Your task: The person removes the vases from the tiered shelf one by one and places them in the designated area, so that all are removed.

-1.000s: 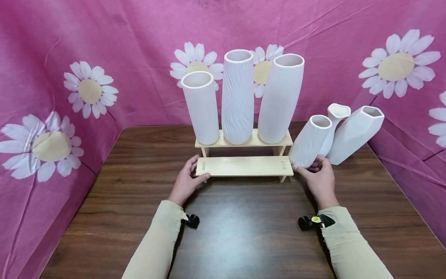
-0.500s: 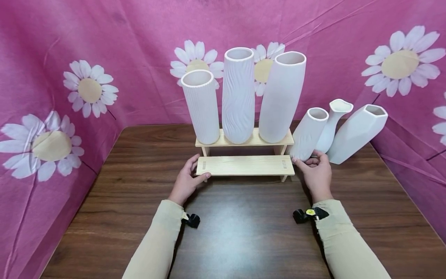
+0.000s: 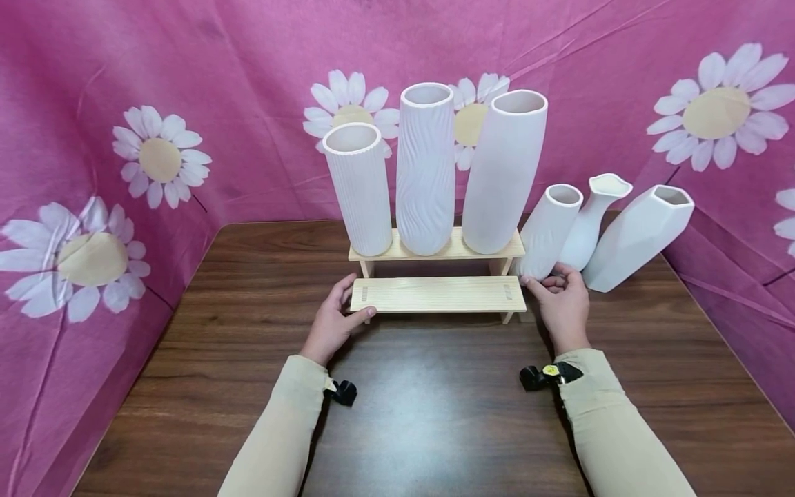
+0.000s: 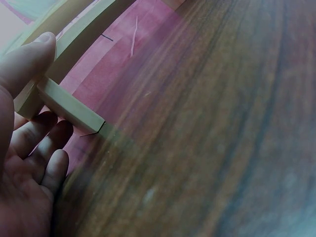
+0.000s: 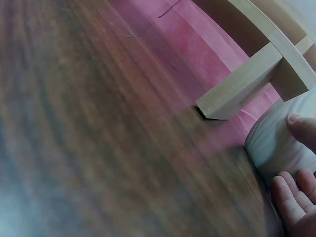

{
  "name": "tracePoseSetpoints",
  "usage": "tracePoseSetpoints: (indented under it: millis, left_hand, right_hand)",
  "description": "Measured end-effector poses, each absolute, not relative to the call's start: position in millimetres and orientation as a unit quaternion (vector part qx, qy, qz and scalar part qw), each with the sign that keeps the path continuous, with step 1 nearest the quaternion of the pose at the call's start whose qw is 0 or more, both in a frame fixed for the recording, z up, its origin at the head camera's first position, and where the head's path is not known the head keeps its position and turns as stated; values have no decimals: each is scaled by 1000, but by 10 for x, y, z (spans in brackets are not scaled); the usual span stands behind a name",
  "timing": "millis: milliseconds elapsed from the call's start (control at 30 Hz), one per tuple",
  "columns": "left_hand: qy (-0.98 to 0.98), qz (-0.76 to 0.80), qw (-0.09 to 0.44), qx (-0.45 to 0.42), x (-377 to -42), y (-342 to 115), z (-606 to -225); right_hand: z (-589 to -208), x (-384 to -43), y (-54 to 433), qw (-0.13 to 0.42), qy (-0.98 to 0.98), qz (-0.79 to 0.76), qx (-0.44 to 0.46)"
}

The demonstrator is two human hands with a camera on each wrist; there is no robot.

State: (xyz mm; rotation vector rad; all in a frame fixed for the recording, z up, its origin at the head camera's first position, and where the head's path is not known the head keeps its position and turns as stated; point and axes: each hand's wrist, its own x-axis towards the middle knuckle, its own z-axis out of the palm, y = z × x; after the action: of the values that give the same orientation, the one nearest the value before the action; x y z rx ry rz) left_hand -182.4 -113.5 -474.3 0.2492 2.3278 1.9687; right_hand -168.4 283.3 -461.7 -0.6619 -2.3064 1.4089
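Observation:
A two-tier pale wooden stand (image 3: 435,293) stands on the table. My left hand (image 3: 329,324) grips the left end of its lower shelf, thumb on top; in the left wrist view the other fingers (image 4: 52,131) are bent below the board (image 4: 74,47), by a leg. At the stand's right side, my right hand (image 3: 565,307) holds the base of a short white vase (image 3: 546,235) between thumb and fingers. The right wrist view shows the thumb (image 5: 301,128) against the vase's rippled wall (image 5: 276,143), with fingertips low at its foot. The vase stands upright.
On the upper shelf stand a ribbed white vase (image 3: 360,193), a wavy-patterned one (image 3: 425,172) and a smooth tall one (image 3: 503,172). A flared-neck vase (image 3: 586,231) and an angular vase (image 3: 640,238) stand at the right. Pink flowered cloth (image 3: 261,138) hangs behind the table (image 3: 397,400).
The short vase has slid away from me toward the back, and my right hand has moved forward and slightly left with it. The left hand stays on the stand.

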Motion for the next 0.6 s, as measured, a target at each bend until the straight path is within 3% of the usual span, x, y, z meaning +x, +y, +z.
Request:
tracePoseSetpoints:
  millis: [600]
  left_hand:
    - [759, 644, 41, 81, -1827, -1139, -4748]
  right_hand:
    - [-4617, -1841, 2838, 185, -793, 538, -219]
